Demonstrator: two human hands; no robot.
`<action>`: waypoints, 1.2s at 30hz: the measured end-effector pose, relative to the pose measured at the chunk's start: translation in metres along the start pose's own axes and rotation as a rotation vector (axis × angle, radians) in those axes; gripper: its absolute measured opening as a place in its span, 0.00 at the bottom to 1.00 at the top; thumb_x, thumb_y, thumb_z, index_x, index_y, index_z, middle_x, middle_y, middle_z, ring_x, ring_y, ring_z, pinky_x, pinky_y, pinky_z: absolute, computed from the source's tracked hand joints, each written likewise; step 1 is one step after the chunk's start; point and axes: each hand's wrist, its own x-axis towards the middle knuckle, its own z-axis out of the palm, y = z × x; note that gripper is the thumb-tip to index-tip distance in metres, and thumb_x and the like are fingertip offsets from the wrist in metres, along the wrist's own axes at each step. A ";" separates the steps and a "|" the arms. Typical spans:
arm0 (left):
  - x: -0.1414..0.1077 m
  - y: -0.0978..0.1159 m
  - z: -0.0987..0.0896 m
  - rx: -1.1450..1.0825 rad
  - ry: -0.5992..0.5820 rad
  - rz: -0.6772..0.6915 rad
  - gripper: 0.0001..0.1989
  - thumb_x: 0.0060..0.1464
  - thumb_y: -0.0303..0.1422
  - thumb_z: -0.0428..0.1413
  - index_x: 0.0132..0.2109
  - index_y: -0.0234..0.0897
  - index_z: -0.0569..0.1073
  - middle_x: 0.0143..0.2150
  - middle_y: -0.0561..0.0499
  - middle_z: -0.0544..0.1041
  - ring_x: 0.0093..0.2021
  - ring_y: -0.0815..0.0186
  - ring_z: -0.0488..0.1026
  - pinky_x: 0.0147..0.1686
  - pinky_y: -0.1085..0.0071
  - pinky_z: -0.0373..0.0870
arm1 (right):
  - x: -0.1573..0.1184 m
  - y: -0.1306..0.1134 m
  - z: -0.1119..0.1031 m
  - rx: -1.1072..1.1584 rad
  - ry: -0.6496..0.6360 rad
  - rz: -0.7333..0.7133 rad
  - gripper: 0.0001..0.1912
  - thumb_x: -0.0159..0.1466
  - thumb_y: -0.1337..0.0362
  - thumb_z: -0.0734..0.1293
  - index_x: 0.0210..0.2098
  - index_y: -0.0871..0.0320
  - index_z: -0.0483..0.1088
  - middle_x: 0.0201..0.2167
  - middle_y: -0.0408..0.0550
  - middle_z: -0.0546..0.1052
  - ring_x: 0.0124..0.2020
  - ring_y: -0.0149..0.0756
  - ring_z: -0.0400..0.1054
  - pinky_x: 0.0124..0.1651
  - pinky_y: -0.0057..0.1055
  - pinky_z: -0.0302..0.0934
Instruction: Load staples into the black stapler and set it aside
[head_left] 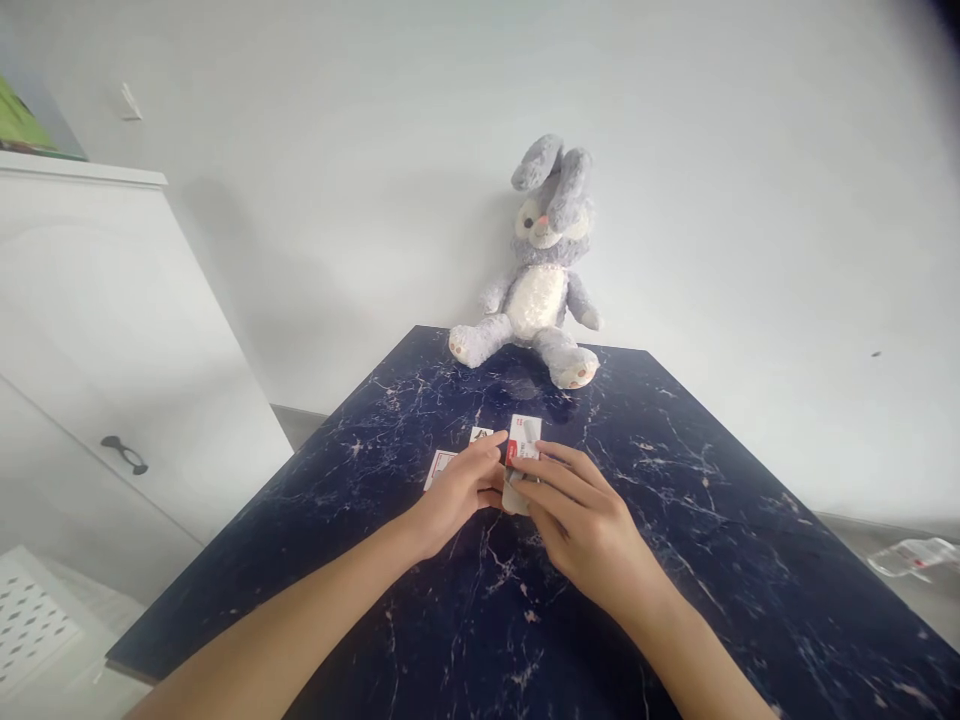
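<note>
Over the middle of the dark table, a small white-and-red box (528, 432) stands out between my hands. Below its red band is a pale greyish piece (515, 497); whether it is part of the box or a separate item I cannot tell. My left hand (456, 492) is at the left side, thumb stretched along the top and fingertips curled against the pale piece. From the right, my right hand (592, 520) closes its fingers over the box's lower part and the pale piece. Beside my left hand lie a printed white card (438, 467) and a smaller picture card (481, 435), both partly covered.
A grey plush rabbit (541, 285) sits at the back of the blue marbled table (675, 480), against the white wall. A white cabinet (97, 300) stands at left, above a white perforated basket (30, 620). Clear plastic packaging (915, 556) lies at right, beyond the table edge.
</note>
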 end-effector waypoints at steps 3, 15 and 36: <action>0.001 0.004 0.001 0.106 0.037 0.021 0.18 0.60 0.42 0.58 0.52 0.36 0.73 0.40 0.45 0.77 0.38 0.63 0.75 0.40 0.65 0.72 | 0.000 -0.002 0.001 0.016 0.001 0.019 0.15 0.64 0.76 0.64 0.45 0.55 0.74 0.50 0.49 0.76 0.59 0.49 0.63 0.59 0.49 0.65; -0.002 0.011 0.009 0.355 0.171 0.184 0.14 0.55 0.31 0.59 0.50 0.38 0.74 0.47 0.46 0.79 0.46 0.57 0.78 0.48 0.58 0.75 | 0.002 -0.018 0.009 0.078 0.144 0.596 0.09 0.66 0.61 0.65 0.40 0.52 0.78 0.40 0.51 0.76 0.32 0.38 0.70 0.33 0.36 0.67; 0.003 0.012 -0.004 0.147 0.462 0.224 0.19 0.56 0.32 0.61 0.55 0.39 0.69 0.48 0.45 0.79 0.44 0.60 0.79 0.49 0.59 0.77 | 0.003 0.002 -0.003 0.784 0.231 0.962 0.15 0.62 0.50 0.69 0.39 0.55 0.70 0.31 0.47 0.80 0.33 0.40 0.76 0.42 0.39 0.72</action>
